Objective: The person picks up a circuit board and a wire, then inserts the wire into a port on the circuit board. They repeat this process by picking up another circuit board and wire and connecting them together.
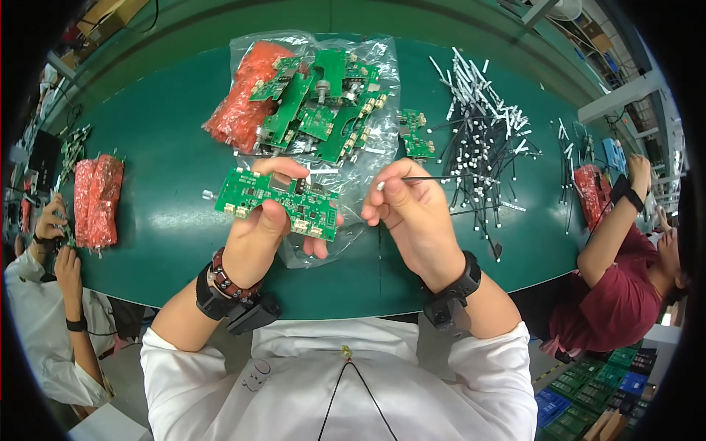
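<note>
A green circuit board (pixel 254 192) with white connectors along its lower edge and a metal-shafted knob at its left end is gripped in my left hand (pixel 254 235), thumb in front and fingers behind. Just to its right, my right hand (pixel 412 220) pinches a thin black cable (pixel 426 178) between thumb and fingers. A small white plug on that cable shows at the fingertips, apart from the board. The cable's other end runs right toward a heap of black cables with white plugs and tags (pixel 478 125).
Beyond my hands, several green boards (pixel 316 121) and red bubble wrap (pixel 246 95) lie on a clear plastic bag (pixel 386 81). Two small boards (pixel 418 136) lie beside it. More red bubble wrap (pixel 99 198) sits left. Co-workers sit at both sides of the green table (pixel 169 257).
</note>
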Motion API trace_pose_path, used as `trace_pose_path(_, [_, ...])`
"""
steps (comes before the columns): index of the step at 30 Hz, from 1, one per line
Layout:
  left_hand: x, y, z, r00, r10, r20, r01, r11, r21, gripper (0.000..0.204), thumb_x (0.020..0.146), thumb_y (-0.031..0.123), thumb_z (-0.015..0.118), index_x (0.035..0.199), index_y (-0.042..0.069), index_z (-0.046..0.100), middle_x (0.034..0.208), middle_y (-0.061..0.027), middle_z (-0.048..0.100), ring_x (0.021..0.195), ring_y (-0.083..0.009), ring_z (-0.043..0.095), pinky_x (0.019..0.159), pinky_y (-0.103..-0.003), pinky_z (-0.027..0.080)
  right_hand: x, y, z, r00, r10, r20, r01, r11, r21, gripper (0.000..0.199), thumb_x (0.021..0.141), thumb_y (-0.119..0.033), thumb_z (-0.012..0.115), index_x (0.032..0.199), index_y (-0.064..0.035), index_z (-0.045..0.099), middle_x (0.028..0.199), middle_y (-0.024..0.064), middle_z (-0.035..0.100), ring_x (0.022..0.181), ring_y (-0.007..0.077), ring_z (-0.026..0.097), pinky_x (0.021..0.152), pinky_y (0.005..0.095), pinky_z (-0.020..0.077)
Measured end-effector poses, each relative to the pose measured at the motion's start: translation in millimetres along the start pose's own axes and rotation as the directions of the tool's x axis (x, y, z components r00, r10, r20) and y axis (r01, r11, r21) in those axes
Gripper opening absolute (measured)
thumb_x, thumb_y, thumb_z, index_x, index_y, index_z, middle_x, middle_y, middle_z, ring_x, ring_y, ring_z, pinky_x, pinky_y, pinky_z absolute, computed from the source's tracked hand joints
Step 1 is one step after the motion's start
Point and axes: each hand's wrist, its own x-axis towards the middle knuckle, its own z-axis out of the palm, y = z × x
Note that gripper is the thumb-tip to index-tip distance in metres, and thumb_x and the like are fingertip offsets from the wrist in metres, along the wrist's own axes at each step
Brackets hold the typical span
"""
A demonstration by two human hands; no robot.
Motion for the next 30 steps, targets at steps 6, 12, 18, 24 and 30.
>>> trace_pose_path(6, [-0.6, 6.8, 3.8, 0.993, -0.115, -0.034, 0.119, 0.983, 0.141, 0.037, 0.088, 0.024, 0.043, 0.117, 0.005, 0.03, 0.091, -0.0181, 0.059, 0.057, -0.0182, 0.059, 0.051, -0.025, 0.046, -0.1, -0.3, 1.3, 0.998, 0.04, 0.053, -0.038, 0.999, -0.025, 0.013, 0.085, -0.015, 0.054, 0.09, -0.0037, 0.049, 0.08, 0.0062, 0.055, 0.073, 0.0153, 0.057, 0.063, 0.0245, 0.0463])
trace_pose_path(12, [8.7, 6.7, 4.6, 0.976, -0.213, -0.05, 0.21, 0.976, -0.051, 0.042, 0.088, 0.022, 0.044, 0.122, 0.006, 0.027, 0.095, -0.0172, 0.058, 0.061, -0.0198, 0.058, 0.052, -0.028, 0.047, 6.3, -3.2, 0.1, 0.998, 0.007, 0.063, -0.009, 1.0, 0.027, 0.013, 0.084, -0.011, 0.055, 0.093, -0.0025, 0.05, 0.085, 0.0066, 0.056, 0.079, 0.0146, 0.057, 0.068, 0.025, 0.047])
trace_pose_path(18, [8.4, -2.1, 4.2, 0.991, -0.062, -0.115, 0.052, 0.995, -0.085, 0.047, 0.089, 0.028, 0.041, 0.126, 0.005, 0.024, 0.097, -0.0159, 0.056, 0.068, -0.0207, 0.058, 0.053, -0.029, 0.048, 4.4, -19.8, 3.0, 0.991, 0.022, 0.128, -0.019, 0.999, -0.027, 0.012, 0.083, -0.006, 0.054, 0.094, -0.0005, 0.05, 0.087, 0.0064, 0.055, 0.081, 0.0139, 0.057, 0.071, 0.0248, 0.0466])
trace_pose_path(24, [10.3, 10.4, 26.4, 0.995, -0.058, -0.083, 0.062, 0.997, 0.041, 0.046, 0.09, 0.03, 0.04, 0.125, 0.005, 0.025, 0.095, -0.0155, 0.056, 0.067, -0.0193, 0.058, 0.055, -0.028, 0.048, -6.7, -41.8, 1.1, 0.983, 0.064, 0.173, -0.029, 0.98, -0.198, 0.009, 0.08, -0.002, 0.055, 0.089, -0.0003, 0.053, 0.088, 0.0066, 0.054, 0.085, 0.0152, 0.056, 0.075, 0.0259, 0.0453])
trace_pose_path(30, [27.4, -8.5, 46.7, 0.985, -0.175, 0.0, 0.172, 0.968, 0.182, 0.039, 0.091, 0.022, 0.04, 0.123, 0.004, 0.028, 0.09, -0.0146, 0.056, 0.065, -0.0151, 0.058, 0.057, -0.025, 0.047, 4.9, -45.0, -24.6, 0.848, -0.35, 0.398, 0.53, 0.543, -0.651, 0.01, 0.072, 0.005, 0.057, 0.079, -0.0026, 0.055, 0.09, 0.0084, 0.052, 0.094, 0.0214, 0.054, 0.08, 0.0311, 0.0429])
